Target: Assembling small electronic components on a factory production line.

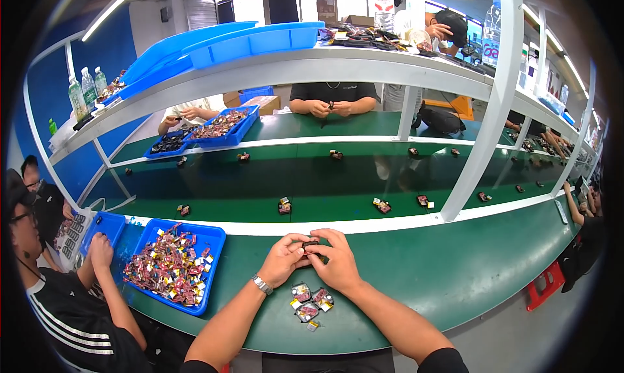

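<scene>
The left grip (286, 259), with a silver watch (262, 284) at its wrist, and the right grip (336, 262) meet over the green surface (276, 334), toward its far edge. Both are closed to a pinch around one small dark part (312, 243), held between them; much of it is covered, so its finer details cannot be told. The part is above the surface, just this side of the white rail (273, 229). Nearer the person, a cluster of red-and-white circuit pieces (307, 312) in dark casings lies close together on the surface, with a little yellow-and-white piece (312, 325) at its near end. To the left is a blue tray (216, 262) heaped with red, white and yellow pieces (169, 266). Further left, a co-worker (78, 308) in a black top with white stripes is near a smaller blue tray (112, 227). Beyond the rail, small assemblies (285, 205) lie spaced along a dark green belt (338, 194); above it, a white shelf (325, 67) carries large blue trays (260, 41) and bottles (384, 9)
</scene>
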`<state>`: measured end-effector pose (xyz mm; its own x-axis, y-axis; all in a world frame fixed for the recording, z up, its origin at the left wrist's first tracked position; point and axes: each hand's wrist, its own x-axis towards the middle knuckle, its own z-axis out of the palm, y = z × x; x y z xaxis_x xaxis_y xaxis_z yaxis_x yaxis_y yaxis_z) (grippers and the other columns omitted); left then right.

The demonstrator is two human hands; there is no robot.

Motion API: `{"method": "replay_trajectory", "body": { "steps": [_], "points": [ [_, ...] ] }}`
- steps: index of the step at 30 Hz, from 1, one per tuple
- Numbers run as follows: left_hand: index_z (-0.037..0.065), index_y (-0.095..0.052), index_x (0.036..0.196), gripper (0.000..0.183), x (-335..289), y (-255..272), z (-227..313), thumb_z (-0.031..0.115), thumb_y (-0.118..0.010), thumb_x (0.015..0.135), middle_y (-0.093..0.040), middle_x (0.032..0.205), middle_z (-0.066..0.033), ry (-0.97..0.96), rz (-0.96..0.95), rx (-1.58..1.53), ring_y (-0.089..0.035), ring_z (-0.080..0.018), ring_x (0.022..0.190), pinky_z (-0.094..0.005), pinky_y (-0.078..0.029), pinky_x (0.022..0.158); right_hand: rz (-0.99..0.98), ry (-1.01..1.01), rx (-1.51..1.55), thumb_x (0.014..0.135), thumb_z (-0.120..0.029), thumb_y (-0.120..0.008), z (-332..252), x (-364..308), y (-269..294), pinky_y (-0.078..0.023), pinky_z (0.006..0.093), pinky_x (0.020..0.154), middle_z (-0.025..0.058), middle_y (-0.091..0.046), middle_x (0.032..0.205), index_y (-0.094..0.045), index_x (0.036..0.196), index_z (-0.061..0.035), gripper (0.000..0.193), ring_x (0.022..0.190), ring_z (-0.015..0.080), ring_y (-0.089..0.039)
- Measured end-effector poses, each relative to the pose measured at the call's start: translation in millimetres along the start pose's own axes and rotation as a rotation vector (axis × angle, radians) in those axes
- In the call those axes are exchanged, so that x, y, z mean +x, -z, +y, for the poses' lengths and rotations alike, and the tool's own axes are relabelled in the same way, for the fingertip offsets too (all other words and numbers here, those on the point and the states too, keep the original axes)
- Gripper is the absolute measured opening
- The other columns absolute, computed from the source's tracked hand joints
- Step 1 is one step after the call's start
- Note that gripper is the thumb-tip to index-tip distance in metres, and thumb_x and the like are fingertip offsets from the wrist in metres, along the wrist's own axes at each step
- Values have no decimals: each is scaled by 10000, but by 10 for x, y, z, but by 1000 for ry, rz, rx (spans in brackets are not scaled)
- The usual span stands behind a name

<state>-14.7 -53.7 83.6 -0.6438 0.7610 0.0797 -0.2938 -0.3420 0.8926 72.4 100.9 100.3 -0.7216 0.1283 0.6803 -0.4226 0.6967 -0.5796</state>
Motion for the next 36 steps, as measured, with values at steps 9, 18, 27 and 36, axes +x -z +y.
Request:
{"method": "replay_trajectory", "body": {
  "steps": [9,18,27,36],
  "points": [
    [47,-485,1205,256,-3,32,-80,84,-559,963,-553,1311,-143,-34,51,81,-589,-210,1149,-367,-523,953,-21,-63,102,749,-34,-706,26,5,-100,-466,391,945,76,-600,1232,-724,949,-81,207,1167,280,-527],
    [33,-459,1249,265,7,0,-45,63,-491,987,-574,1251,-137,-27,56,58,-588,-202,1139,-373,-523,967,-19,57,-53,751,-32,-727,21,53,0,-498,375,862,77,-609,1127,-701,943,-68,197,1068,276,-562],
    [36,-453,1252,261,-8,-38,-15,45,-463,991,-598,1212,-122,7,82,79,-591,-190,1129,-354,-521,965,67,96,-151,725,-18,-727,-13,67,-59,-526,345,696,68,-609,911,-683,883,-65,171,847,247,-611],
    [40,-457,1246,254,-7,-1,-26,50,-470,993,-606,1214,-104,6,99,91,-605,-178,1098,-339,-531,937,65,142,-267,737,-39,-728,1,39,-136,-533,346,698,64,-609,893,-693,906,-64,175,839,237,-614]
  ]
}}
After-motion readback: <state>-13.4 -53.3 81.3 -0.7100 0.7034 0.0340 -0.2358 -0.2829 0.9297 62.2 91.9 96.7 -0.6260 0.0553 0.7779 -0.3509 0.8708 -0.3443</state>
